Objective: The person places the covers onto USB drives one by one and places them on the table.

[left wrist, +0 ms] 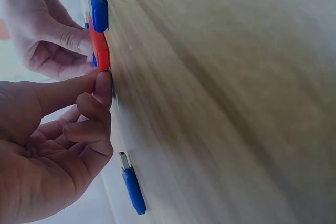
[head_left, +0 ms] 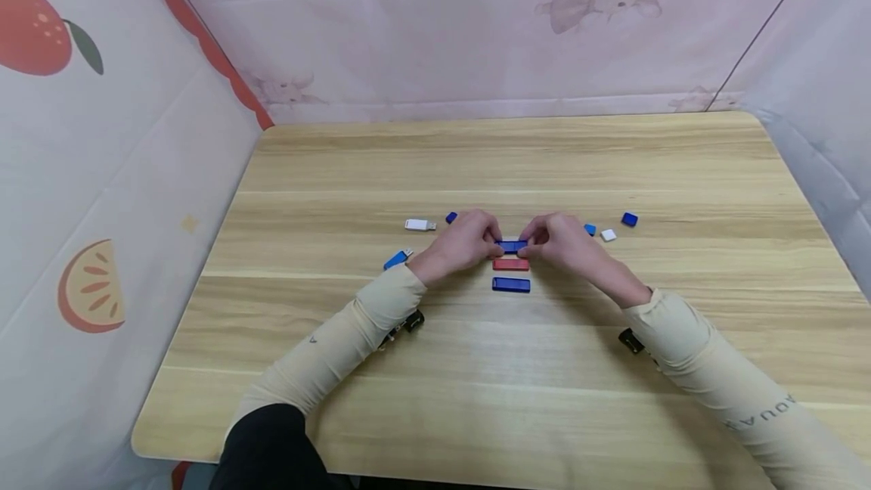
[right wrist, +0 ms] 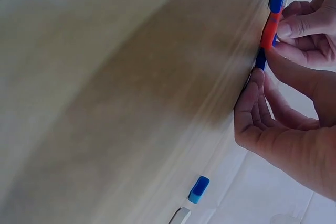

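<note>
In the head view, a dark blue USB stick (head_left: 512,246) lies crosswise on the table between my two hands. The left hand (head_left: 466,242) pinches its left end with thumb and fingertips. My right hand (head_left: 559,243) does the same at the right end. Just nearer to me lies a red USB stick (head_left: 510,265), and below that another dark blue one (head_left: 511,284), all roughly parallel. In the right wrist view, part of the gripped stick (right wrist: 260,60) shows beside the right fingers; its far end is hidden.
Left of the hands lie a white USB stick (head_left: 420,224), a bright blue USB stick (head_left: 398,258) and a small dark blue cap (head_left: 451,217). To the right are a light blue cap (head_left: 590,230), a white cap (head_left: 609,234) and a dark blue cap (head_left: 629,219).
</note>
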The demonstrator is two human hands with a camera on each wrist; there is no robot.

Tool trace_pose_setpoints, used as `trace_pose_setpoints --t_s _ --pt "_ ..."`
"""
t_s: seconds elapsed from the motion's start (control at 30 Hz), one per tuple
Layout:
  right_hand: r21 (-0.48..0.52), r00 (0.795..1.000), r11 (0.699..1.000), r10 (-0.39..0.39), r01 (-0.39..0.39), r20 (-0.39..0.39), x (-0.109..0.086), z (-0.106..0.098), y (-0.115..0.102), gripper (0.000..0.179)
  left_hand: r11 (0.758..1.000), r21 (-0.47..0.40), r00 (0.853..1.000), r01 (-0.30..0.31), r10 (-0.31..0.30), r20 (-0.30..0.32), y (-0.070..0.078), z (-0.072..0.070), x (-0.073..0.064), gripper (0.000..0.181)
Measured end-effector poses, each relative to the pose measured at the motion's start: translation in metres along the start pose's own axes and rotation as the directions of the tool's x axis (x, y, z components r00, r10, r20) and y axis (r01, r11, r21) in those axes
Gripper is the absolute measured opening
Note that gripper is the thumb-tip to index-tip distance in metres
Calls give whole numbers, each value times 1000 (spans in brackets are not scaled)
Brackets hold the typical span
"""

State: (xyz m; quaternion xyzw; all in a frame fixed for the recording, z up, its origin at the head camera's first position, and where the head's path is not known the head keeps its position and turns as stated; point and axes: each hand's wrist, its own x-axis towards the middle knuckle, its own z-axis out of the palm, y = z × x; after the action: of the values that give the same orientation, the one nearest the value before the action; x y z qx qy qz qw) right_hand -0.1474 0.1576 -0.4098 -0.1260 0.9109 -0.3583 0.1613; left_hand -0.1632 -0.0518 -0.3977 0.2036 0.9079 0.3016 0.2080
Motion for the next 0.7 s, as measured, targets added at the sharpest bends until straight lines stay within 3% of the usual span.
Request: trace_pose_setpoints --t_s 0.5,0.7 --pt "-22 999 1000 6 -5 36 1 1 -3 21 1000 -14 1000 10 -10 -13 -1 1 -1 21" --pt "-32 998 999 20 -19 51 0 0 -5 25 1000 0 999 22 -22 -38 -5 -4 -3 18"
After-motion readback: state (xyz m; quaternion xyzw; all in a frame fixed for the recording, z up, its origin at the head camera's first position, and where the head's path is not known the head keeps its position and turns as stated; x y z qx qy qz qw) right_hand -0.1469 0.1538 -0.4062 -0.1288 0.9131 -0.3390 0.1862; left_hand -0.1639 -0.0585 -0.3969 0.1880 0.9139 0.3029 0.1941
